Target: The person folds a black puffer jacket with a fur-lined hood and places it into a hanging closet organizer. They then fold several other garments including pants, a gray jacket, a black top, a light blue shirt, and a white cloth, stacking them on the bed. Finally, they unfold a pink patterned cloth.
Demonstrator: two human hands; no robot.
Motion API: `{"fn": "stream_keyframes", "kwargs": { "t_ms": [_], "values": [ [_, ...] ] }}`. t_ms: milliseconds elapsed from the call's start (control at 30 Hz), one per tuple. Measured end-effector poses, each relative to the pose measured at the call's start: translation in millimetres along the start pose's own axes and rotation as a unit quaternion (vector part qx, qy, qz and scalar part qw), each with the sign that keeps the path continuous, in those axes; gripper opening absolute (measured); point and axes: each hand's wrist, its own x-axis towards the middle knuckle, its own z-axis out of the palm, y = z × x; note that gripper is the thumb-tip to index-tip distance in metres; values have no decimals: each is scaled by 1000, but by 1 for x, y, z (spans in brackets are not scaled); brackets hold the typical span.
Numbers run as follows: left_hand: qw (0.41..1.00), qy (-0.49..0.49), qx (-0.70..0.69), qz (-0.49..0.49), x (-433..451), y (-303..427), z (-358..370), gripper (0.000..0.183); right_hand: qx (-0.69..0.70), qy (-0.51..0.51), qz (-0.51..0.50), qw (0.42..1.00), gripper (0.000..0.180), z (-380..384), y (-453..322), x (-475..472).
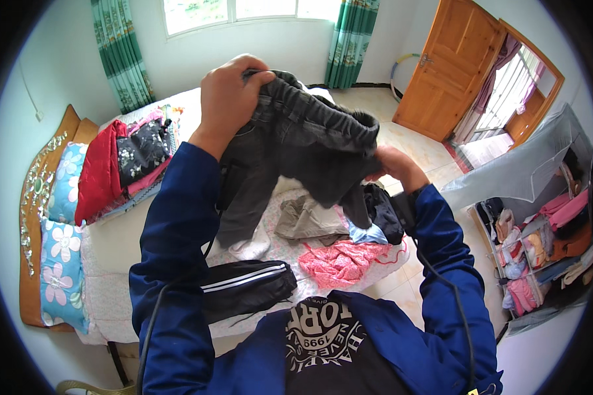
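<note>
A pair of dark grey trousers [316,118] with an elastic waistband hangs in the air above the bed. My left hand [234,94] pinches the waistband at one end, thumb on top. My right hand [398,165] grips the trousers at the other side, its fingertips partly hidden by the cloth. Below, on the bed [108,296], lie a folded pair of black trousers with white stripes [249,286], a crumpled khaki garment [311,219], a pink patterned garment [343,264], a light blue cloth [368,233] and a dark garment [385,212].
Folded bedding with a red quilt [101,173] rests near blue floral pillows [64,271] and the wooden headboard [34,217]. To the right, a fabric wardrobe [529,247] with its cover drawn aside holds clothes on shelves. Beyond are an open wooden door [444,69] and a hula hoop [395,71].
</note>
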Motion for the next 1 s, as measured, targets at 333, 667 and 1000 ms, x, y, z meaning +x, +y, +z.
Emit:
{"fn": "stream_keyframes", "kwargs": {
  "t_ms": [333,667,1000],
  "values": [
    [960,-279,10,-19,7,43,1,13,-235,-63,-324,914,82,70,-84,-72],
    [967,-239,-23,-82,-26,10,-16,25,-476,202,-292,805,43,135,-101,-34],
    [965,-109,-135,-195,-114,27,58,75,216,-107,-144,960,22,125,-86,0]
  ]
}}
